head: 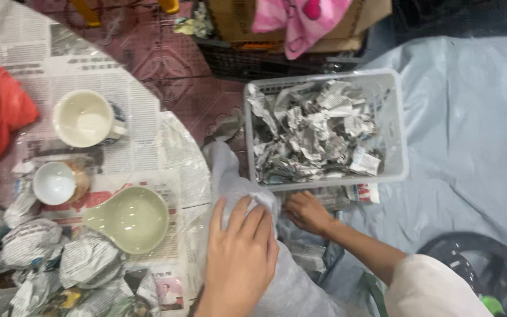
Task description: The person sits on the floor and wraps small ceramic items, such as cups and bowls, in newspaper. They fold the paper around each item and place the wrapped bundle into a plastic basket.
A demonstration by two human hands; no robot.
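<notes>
The left hand (pixel 239 249) grips a paper-wrapped bundle (pixel 253 205), the right hand (pixel 306 212) half-curled below the basket (pixel 397 126) — slack grip might drop it.

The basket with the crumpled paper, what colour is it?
The basket is translucent white, seen in the head view.

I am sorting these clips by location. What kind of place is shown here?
Probably a home or small shop corner used for packing crockery: cups on a newspaper-covered table, wrapped bundles, and a basket of crumpled newspaper.
</notes>
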